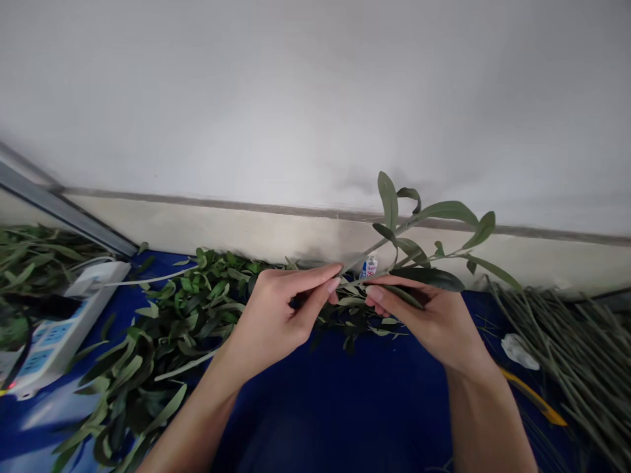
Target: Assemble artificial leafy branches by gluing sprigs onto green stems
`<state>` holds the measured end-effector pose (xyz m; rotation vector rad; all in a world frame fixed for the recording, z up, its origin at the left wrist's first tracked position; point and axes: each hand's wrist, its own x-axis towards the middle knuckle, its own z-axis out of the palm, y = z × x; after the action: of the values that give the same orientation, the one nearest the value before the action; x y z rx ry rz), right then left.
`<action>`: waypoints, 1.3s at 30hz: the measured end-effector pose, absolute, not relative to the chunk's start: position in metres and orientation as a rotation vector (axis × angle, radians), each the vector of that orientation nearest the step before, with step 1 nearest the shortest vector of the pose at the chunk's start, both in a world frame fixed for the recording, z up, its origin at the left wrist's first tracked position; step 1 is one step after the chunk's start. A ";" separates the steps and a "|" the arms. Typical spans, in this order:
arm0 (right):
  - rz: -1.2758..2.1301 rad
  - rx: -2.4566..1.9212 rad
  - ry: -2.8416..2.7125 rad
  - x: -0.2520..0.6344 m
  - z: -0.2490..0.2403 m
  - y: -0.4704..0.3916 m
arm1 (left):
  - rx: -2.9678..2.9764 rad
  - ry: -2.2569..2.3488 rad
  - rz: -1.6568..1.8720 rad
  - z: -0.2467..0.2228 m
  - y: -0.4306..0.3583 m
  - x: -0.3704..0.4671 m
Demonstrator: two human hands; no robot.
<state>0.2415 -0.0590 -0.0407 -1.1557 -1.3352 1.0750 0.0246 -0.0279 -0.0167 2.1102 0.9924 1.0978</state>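
In the head view, the left hand (290, 302) pinches thumb and forefinger on the lower end of a sprig (388, 200), whose stem tip is lost behind the fingertips. The right hand (424, 315) grasps the sprig a little farther along, its thumb pressed below a dark leaf; the other fingers are mostly covered. The sprig is between the hands and fans out up and to the right, in front of the wall (296, 118). Two stems show in it, but whether they join cannot be told, as the hands hide the place; at least nine leaves can be counted. Behind the hands, one small blue-and-white packet (368, 268) is partly covered, its print unreadable. The leaf pile (192, 315) runs behind the left arm, too tangled to count. At the left edge, one power strip (93, 289) is cut off and crossed by a black plug (49, 306); a white cord (158, 278) passes from it toward the leaves. On the right of the blue table (340, 401) lie one white scrap (520, 351), one yellow tool (537, 398), partly behind the right forearm, and many bare stems (566, 355), cut off by the edge.
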 end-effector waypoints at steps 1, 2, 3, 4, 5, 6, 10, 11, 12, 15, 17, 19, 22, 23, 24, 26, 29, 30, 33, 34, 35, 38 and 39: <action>1.078 -1.148 -1.337 0.243 -0.041 -0.060 | 2.124 0.982 1.110 -0.017 -0.027 0.024; 1.098 -1.132 -1.331 0.244 -0.041 -0.062 | 2.137 0.968 1.123 -0.017 -0.027 0.024; 1.132 -1.099 -1.319 0.246 -0.041 -0.063 | 2.150 0.952 1.134 -0.017 -0.026 0.023; 1.168 -1.050 -1.300 0.249 -0.042 -0.064 | 2.167 0.936 1.140 -0.017 -0.025 0.022; 1.210 -0.993 -1.286 0.252 -0.042 -0.065 | 2.185 0.923 1.139 -0.017 -0.025 0.022; 1.250 -0.929 -1.287 0.255 -0.043 -0.066 | 2.201 0.912 1.130 -0.016 -0.024 0.021; 1.384 -0.823 -1.303 0.264 -0.040 -0.065 | 2.196 0.917 1.095 -0.014 -0.023 0.021; 1.409 -0.846 -1.319 0.265 -0.039 -0.065 | 2.184 0.926 1.090 -0.014 -0.023 0.021; 1.414 -0.879 -1.335 0.266 -0.037 -0.064 | 2.174 0.935 1.085 -0.014 -0.024 0.022; 1.348 -0.971 -1.398 0.263 -0.037 -0.062 | 2.153 0.958 1.037 -0.015 -0.024 0.025; 1.270 -1.020 -1.391 0.259 -0.041 -0.058 | 2.127 0.970 0.988 -0.017 -0.024 0.026; 1.235 -1.033 -1.358 0.255 -0.046 -0.054 | 2.080 0.985 0.943 -0.019 -0.024 0.027; 1.257 -1.005 -1.315 0.251 -0.049 -0.051 | 1.966 0.996 0.888 -0.020 -0.023 0.028; 1.265 -1.012 -1.307 0.250 -0.048 -0.050 | 1.923 0.995 0.862 -0.019 -0.023 0.028; 1.268 -1.029 -1.305 0.249 -0.047 -0.051 | 1.886 0.991 0.838 -0.018 -0.022 0.028; 1.249 -1.081 -1.294 0.246 -0.043 -0.051 | 1.839 0.976 0.790 -0.015 -0.022 0.028; 1.162 -1.163 -1.277 0.242 -0.041 -0.052 | 1.826 0.949 0.760 -0.013 -0.023 0.028; 1.138 -1.179 -1.280 0.241 -0.041 -0.052 | 1.826 0.944 0.758 -0.012 -0.023 0.028; 1.126 -1.199 -1.301 0.241 -0.042 -0.051 | 1.829 0.947 0.759 -0.013 -0.024 0.028; 1.129 -1.202 -1.303 0.241 -0.042 -0.051 | 1.832 0.953 0.757 -0.013 -0.024 0.028; 1.129 -1.201 -1.302 0.242 -0.042 -0.051 | 1.834 0.958 0.755 -0.013 -0.024 0.028; 1.141 -1.172 -1.287 0.244 -0.043 -0.050 | 1.833 0.967 0.754 -0.013 -0.025 0.028; 1.150 -1.158 -1.283 0.244 -0.043 -0.050 | 1.831 0.968 0.755 -0.013 -0.026 0.028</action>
<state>0.2440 -0.0503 -0.0433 -1.1579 -1.2834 1.1498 0.0281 -0.0256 -0.0129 1.8306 0.9685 0.7550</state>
